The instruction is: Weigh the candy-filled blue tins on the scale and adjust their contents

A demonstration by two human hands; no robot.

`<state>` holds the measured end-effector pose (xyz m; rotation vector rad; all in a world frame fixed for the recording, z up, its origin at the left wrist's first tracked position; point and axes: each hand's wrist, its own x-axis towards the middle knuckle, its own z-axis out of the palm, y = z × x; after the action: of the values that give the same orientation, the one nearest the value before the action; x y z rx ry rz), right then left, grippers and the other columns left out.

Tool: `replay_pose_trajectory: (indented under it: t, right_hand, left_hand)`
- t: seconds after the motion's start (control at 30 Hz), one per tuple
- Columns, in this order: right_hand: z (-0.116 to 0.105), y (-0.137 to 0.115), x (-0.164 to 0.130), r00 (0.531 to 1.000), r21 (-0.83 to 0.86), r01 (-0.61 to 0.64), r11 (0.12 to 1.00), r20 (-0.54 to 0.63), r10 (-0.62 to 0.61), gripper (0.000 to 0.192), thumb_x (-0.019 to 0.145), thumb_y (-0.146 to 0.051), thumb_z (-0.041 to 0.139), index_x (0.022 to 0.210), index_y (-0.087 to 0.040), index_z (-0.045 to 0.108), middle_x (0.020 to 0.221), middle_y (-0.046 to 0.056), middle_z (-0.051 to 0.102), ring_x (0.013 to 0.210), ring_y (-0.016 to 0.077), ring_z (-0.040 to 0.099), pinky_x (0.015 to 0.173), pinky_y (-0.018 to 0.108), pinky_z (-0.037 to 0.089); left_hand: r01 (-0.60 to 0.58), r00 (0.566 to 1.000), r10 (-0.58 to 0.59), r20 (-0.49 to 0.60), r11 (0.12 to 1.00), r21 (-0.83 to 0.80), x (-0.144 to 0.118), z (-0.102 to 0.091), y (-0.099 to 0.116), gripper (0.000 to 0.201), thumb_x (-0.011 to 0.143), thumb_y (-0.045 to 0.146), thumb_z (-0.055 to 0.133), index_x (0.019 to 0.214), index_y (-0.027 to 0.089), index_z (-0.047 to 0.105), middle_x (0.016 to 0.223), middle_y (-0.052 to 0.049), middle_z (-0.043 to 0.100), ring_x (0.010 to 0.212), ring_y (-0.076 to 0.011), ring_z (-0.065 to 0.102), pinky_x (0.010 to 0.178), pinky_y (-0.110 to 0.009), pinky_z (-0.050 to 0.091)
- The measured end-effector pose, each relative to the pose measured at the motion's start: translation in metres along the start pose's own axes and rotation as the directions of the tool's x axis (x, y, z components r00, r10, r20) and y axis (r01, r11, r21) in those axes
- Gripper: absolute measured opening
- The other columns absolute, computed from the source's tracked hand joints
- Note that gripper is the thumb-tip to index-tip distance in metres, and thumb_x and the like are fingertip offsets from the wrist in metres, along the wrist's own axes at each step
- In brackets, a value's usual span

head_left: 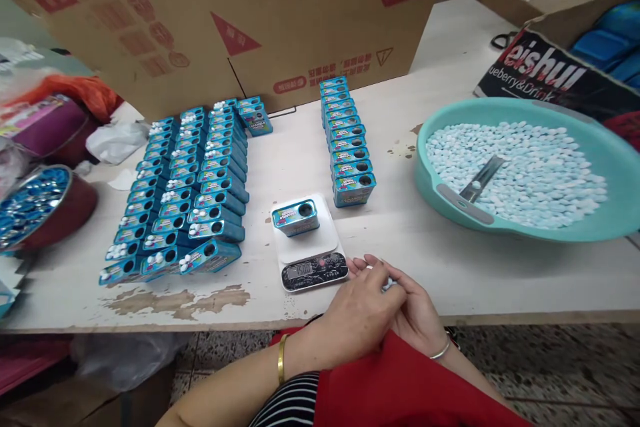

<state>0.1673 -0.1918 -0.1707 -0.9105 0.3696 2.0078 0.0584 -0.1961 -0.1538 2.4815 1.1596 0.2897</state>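
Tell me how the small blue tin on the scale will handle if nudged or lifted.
The tin looks boxy and flat-bottomed, so it should slide, not roll. It is small and probably light. Its open hole may spill contents if tipped off the scale.

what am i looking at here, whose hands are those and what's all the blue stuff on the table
There is one picture, from a camera worn on a person's head, looking down at their own two hands. The left hand lies over the right hand at the table edge; small white pieces show between them, but what exactly is hard to tell. Just ahead is a small scale with one blue tin on it. Rows of blue tins stand to the left, another row behind. The teal basin holds pale tablets and a metal scoop.
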Motion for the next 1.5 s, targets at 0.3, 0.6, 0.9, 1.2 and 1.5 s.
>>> replay_pose_trajectory:
  t: [0.3,0.6,0.9,1.2,1.5]
  right_hand:
    - [0.009,0.002,0.009,1.000,-0.020,0.007,1.000,0.023,-0.007,0.021,0.083,-0.019,0.052,0.093,-0.014,0.069,0.096,0.008,0.075,0.108,0.0190,0.064,0.101,0.034,0.046]
    - [0.055,0.004,0.017,0.994,0.010,-0.043,0.999,0.101,0.042,0.023,0.087,-0.020,0.046,0.089,-0.014,0.068,0.090,0.007,0.075,0.098,0.0191,0.068,0.091,0.036,0.052]
    - [0.091,0.003,0.024,0.985,0.108,0.041,0.993,0.163,-0.058,0.031,0.091,-0.013,0.038,0.082,-0.009,0.067,0.079,0.010,0.073,0.079,0.0146,0.069,0.078,0.026,0.056]
    - [0.081,-0.003,0.023,0.989,0.072,0.024,0.997,0.147,-0.034,0.027,0.091,-0.014,0.042,0.088,-0.007,0.068,0.089,0.013,0.074,0.094,0.0196,0.069,0.092,0.033,0.053]
    - [0.026,-0.014,0.006,0.999,0.067,-0.035,0.997,-0.032,0.038,0.031,0.093,-0.021,0.039,0.094,-0.013,0.069,0.088,0.006,0.074,0.092,0.0148,0.069,0.090,0.030,0.054]
  left_hand:
    - [0.046,0.999,-0.047,-0.025,0.998,-0.032,-0.001,-0.005,-0.011,0.014,0.086,0.012,0.041,0.093,0.015,0.053,0.094,-0.011,0.055,0.083,-0.0219,0.056,0.068,-0.035,0.052]
    - [0.081,0.993,-0.078,-0.085,0.996,0.038,0.001,-0.041,-0.037,0.013,0.086,0.011,0.043,0.090,0.016,0.054,0.096,-0.010,0.057,0.080,-0.0193,0.057,0.066,-0.033,0.053]
    - [0.071,0.916,-0.161,-0.369,0.966,-0.247,0.005,-0.105,-0.075,0.009,0.085,0.013,0.054,0.089,0.018,0.060,0.085,-0.002,0.059,0.073,-0.0107,0.056,0.063,-0.023,0.047]
    - [0.133,0.932,-0.125,-0.340,0.991,0.002,0.005,-0.117,-0.094,0.011,0.089,0.016,0.052,0.096,0.018,0.060,0.088,-0.003,0.061,0.075,-0.0122,0.058,0.067,-0.025,0.048]
    - [0.065,0.997,-0.067,-0.046,0.997,-0.052,0.017,-0.034,-0.022,0.019,0.091,0.017,0.040,0.106,0.013,0.051,0.105,-0.011,0.056,0.091,-0.0198,0.056,0.072,-0.031,0.054]
